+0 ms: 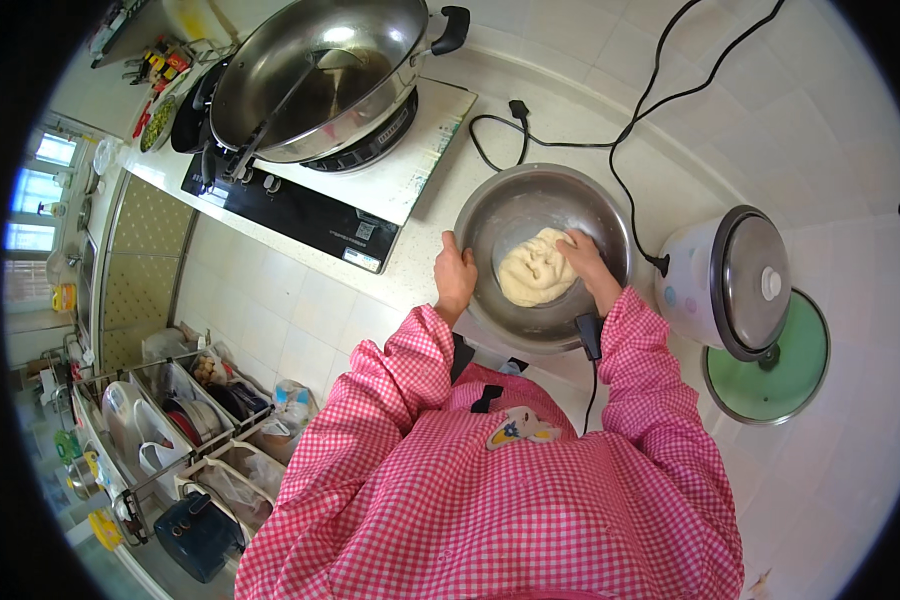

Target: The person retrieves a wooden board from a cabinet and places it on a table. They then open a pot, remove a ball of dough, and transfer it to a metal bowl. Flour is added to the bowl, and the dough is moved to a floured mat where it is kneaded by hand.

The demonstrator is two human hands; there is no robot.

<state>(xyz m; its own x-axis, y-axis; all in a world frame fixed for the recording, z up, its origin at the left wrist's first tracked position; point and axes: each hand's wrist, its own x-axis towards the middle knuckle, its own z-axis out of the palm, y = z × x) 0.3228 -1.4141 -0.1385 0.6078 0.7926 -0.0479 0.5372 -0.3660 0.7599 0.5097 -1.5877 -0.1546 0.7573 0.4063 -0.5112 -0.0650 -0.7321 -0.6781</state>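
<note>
A wide stainless steel bowl (547,184) stands on the light countertop before me. In it lies a lump of pale dough (534,276), its top dented and folded. My left hand (454,271) grips the bowl's left rim, thumb toward the inside. Over the right side of the dough is my right hand (583,259), its fingers pressed onto the dough's upper right edge; the fingertips are partly hidden. Both forearms are in pink checked sleeves (405,352).
Left of the bowl, a large steel wok (330,112) with a ladle (285,105) sits above a black cooktop (307,225). A rice cooker (690,270) and a green glass lid (772,375) are at right. A black power cord (570,143) runs behind the bowl. Storage baskets (217,465) stand lower left.
</note>
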